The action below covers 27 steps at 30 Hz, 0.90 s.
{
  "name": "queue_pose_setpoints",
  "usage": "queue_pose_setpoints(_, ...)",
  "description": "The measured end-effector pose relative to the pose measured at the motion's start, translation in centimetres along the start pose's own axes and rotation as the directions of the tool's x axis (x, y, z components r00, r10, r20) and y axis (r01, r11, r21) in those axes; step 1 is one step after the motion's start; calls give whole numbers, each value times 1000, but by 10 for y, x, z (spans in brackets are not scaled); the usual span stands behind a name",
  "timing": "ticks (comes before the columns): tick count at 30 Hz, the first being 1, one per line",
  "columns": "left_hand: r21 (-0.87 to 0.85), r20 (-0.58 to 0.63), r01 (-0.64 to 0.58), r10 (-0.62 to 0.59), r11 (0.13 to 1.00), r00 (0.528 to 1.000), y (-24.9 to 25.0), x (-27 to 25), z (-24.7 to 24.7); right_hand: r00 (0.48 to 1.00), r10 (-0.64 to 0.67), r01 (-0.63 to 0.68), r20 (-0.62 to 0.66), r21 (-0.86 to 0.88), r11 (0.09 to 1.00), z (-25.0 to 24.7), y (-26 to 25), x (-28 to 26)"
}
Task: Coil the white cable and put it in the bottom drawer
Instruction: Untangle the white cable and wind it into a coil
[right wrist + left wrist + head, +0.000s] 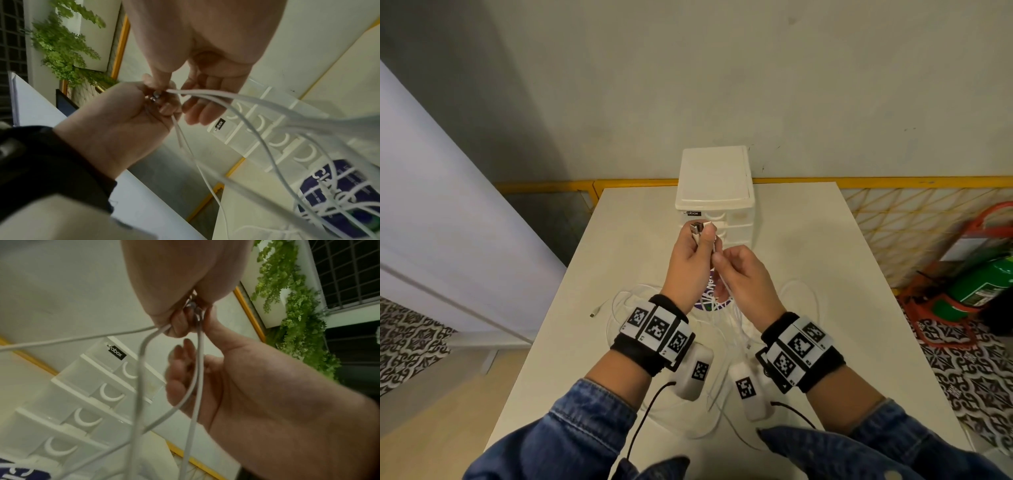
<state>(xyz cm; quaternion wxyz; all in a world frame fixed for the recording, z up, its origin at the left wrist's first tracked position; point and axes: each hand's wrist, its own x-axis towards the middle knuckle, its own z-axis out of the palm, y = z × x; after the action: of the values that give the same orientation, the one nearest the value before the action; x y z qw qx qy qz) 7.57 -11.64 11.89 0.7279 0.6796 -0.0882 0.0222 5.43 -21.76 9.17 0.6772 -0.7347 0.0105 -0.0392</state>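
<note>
Both hands are raised over the table in front of the drawer unit [714, 192]. My left hand [700, 236] grips the white cable [714, 245] near its metal plugs [697, 228], which stick out above the fingers. My right hand [719, 258] pinches the cable strands just below that. Several loose loops hang down and lie on the table. In the left wrist view the strands [198, 369] drop past my right hand [226, 378]. The right wrist view has my left hand [115, 126] holding the plugs [155, 95]. All drawers are closed, the bottom drawer [59, 449] included.
A round purple sticker [710, 298] lies on the white table [859, 308] under the cable loops. One loose connector [594, 313] rests at the left. A yellow railing [893, 181] runs behind the table. A green cylinder [979, 287] stands on the floor to the right.
</note>
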Motion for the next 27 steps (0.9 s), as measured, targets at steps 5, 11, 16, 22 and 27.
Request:
queue_pose_setpoints(5, -124, 103, 54, -41, 991, 994, 5, -1, 1, 996, -50, 53, 77, -45, 998, 2, 7, 1)
queue_pose_setpoints(11, -294, 106, 154, -128, 943, 986, -3, -1, 4, 997, -58, 54, 47, 72, 996, 14, 6, -1)
queue_pose_setpoints(16, -417, 64, 179, -168, 891, 984, 1, -1, 6, 994, -37, 31, 106, 57, 998, 17, 3, -3)
queue_pose_setpoints(22, -523, 11, 98, -108, 846, 994, 19, 18, -29, 936, -21, 65, 351, -113, 992, 5, 21, -11)
queue_pose_setpoints(27, -466, -209, -59, -45, 883, 977, 24, 27, -62, 967, -58, 93, 249, -132, 987, -9, 21, -10)
